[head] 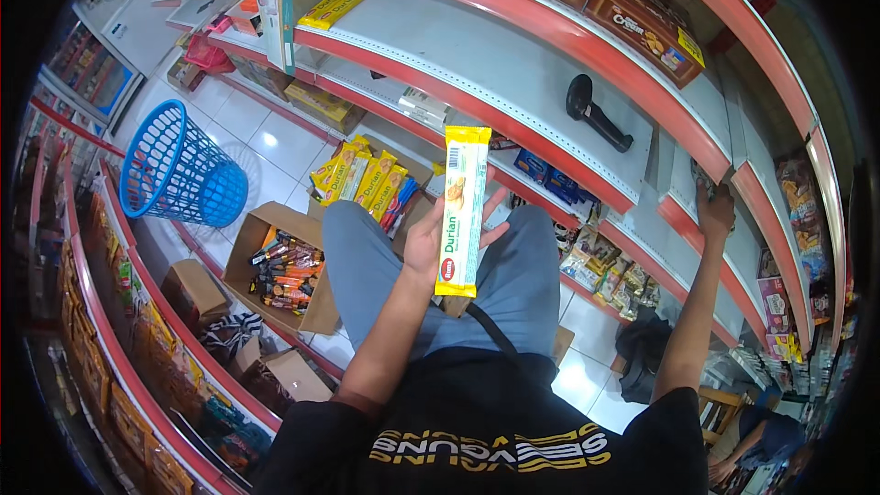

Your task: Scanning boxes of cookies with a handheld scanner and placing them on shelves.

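Note:
My left hand (430,234) holds a yellow and white Roma Durian biscuit pack (462,213) upright above my lap, its printed face with a barcode towards me. Far to the right, my right hand (716,210) reaches to a shelf edge; its fingers are at a small item there, and whether they grip it I cannot tell. On the shelf (481,48) before me lie a black handheld barcode scanner (591,113) and, at its left end, yellow Durian packs (338,5). More yellow Durian packs (371,182) stand in a box just beyond my knee.
An open cardboard box (278,220) of wrapped snacks and a blue plastic basket (182,165) stand on the tiles at left. Shelves (103,330) of packets line the left. Brown cream-biscuit cartons (643,34) sit on the upper shelf. Another person (763,436) is at lower right.

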`<state>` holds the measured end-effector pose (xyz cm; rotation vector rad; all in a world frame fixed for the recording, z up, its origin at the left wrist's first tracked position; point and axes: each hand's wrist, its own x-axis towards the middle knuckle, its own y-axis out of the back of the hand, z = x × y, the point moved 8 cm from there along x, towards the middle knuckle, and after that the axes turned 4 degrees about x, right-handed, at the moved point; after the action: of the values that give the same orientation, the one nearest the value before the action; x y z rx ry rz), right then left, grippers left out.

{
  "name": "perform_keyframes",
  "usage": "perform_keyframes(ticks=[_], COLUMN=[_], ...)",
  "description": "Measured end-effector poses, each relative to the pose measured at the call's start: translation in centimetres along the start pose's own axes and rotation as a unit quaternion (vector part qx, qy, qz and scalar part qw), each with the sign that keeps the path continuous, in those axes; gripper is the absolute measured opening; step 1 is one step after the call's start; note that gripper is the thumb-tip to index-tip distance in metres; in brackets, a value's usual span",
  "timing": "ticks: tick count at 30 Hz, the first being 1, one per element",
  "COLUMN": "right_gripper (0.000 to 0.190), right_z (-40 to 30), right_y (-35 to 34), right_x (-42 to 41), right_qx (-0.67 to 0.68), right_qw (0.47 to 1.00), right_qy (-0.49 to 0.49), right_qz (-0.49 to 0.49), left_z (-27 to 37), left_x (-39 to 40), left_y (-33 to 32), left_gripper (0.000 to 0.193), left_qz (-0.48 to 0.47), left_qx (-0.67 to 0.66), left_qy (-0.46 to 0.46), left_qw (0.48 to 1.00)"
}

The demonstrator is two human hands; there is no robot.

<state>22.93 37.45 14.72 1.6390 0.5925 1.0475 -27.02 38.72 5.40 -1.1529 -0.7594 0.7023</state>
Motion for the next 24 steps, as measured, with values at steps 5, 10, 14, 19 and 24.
perform_keyframes(ticks=[5,10,14,19,24], right_gripper=[0.033,0.053,0.050,0.048,0.038], right_z=[-5.8,-25.2,-32.3,-36.1,-38.6], right_y=[2.5,2.6,3.2,4.0,5.8], right_x=[-9.9,-28.9,-28.9,-22.2,-16.7], right_qx=[0.212,0.389,0.410,0.450,0.444], right_qw=[0.962,0.850,0.824,0.807,0.821], right_qy=[0.114,0.354,0.390,0.382,0.341], right_qz=[0.131,0.016,-0.027,0.012,0.109], left_z=[-0.2,-1.8,-3.5,-1.6,-1.0], left_x=[-0.3,0.1,-0.9,-2.7,-2.7], left_y=[0.0,1.3,2.3,3.5,0.9], left_gripper=[0.060,0.060,0.060,0.047,0.048], left_qz=[0.005,0.023,0.072,0.074,0.147], left_qx=[-0.003,0.048,0.074,0.158,0.253], left_qy=[-0.015,-0.007,0.010,-0.037,-0.062], left_qw=[1.000,0.999,0.995,0.984,0.954])
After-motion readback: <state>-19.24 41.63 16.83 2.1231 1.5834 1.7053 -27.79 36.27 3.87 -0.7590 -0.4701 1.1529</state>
